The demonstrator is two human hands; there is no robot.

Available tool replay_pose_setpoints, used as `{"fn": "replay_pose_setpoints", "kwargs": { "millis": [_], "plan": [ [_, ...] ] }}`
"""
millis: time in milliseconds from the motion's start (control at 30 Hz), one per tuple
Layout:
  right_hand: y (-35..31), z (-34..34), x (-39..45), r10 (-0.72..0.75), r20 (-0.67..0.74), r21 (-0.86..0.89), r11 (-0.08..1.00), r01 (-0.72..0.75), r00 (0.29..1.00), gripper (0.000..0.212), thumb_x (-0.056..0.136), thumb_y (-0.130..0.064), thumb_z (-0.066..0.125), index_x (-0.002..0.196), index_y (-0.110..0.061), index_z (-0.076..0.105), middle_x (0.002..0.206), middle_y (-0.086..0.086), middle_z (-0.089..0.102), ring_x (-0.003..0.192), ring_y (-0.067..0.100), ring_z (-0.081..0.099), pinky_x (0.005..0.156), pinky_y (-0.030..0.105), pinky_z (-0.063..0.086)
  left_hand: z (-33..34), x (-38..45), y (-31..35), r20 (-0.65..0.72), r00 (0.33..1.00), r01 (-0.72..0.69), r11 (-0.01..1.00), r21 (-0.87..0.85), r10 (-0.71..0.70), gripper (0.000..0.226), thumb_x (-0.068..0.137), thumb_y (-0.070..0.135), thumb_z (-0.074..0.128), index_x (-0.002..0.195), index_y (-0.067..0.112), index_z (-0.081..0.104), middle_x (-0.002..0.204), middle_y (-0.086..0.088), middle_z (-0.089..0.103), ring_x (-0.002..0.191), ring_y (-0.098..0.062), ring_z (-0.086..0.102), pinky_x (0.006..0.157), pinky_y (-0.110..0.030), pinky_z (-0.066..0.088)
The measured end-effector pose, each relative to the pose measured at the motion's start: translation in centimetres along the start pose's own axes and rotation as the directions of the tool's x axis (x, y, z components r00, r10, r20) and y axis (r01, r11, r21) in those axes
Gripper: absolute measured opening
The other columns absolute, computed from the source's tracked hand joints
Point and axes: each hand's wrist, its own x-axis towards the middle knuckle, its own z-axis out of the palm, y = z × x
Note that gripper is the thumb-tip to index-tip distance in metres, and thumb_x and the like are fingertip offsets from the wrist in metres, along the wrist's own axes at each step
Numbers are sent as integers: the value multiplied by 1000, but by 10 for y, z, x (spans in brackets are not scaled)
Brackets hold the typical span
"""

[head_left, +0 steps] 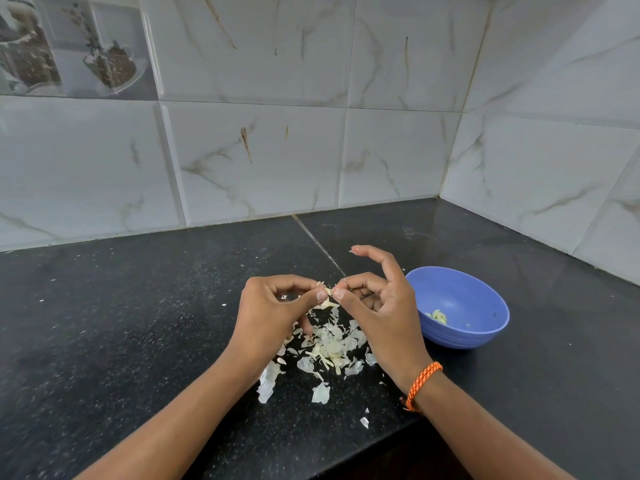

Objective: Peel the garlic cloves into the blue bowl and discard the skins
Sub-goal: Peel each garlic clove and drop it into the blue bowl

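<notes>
Papery skin was coming off the garlic clove (327,293), pinched by both the left hand (273,306) and right hand (377,303) above the bench's front edge. Pulling gently toward the skins (329,348) should free it; blue bowl (485,296) waited beside.

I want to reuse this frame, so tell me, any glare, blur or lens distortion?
Head view: the wide lens bows the tile lines; soft glare sits on the black speckled stone counter near the corner; the round blue plastic bowl and pale papery garlic skins look sharp.

Skins (329,348) litter counter (138,306) centre; blue bowl (460,337) blocks right.
</notes>
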Motion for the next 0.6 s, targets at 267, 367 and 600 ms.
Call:
{"fn": "replay_pose_setpoints", "kwargs": {
  "millis": [267, 367, 600],
  "plan": [
    [4, 0, -2, 49, -19, 91, 995, -47, 999, 50, 96, -8, 77, 136, -31, 56, 91, 6, 78, 86, 38, 68, 83, 44, 59, 1, 1, 0, 112, 991, 88, 980, -176, -69, 7, 89, 16, 85, 89, 9, 84, 91, -12, 79, 56, -22, 65, 47, -24, 44],
    [8, -1, -2, 17, 11, -19, 1000, -17, 1000, 43, 101, -10, 69, 136, -33, 57, 93, 0, 77, 88, 23, 72, 87, 43, 60, 2, 0, 0, 127, 990, 83, 981, -177, -61, 7, 92, 15, 83, 91, 7, 82, 91, -9, 78, 56, -23, 64, 48, -26, 44],
    [12, -2, -2, -8, -7, -89, 996, 7, 1000, 33, 109, -11, 53, 133, -33, 58, 88, -2, 76, 87, 10, 68, 82, 23, 51, -1, 2, -1, 127, 990, 82, 979, -188, -59, 9, 92, 17, 82, 92, 8, 82, 90, -8, 77, 58, -24, 65, 49, -25, 45]
  ]
}}
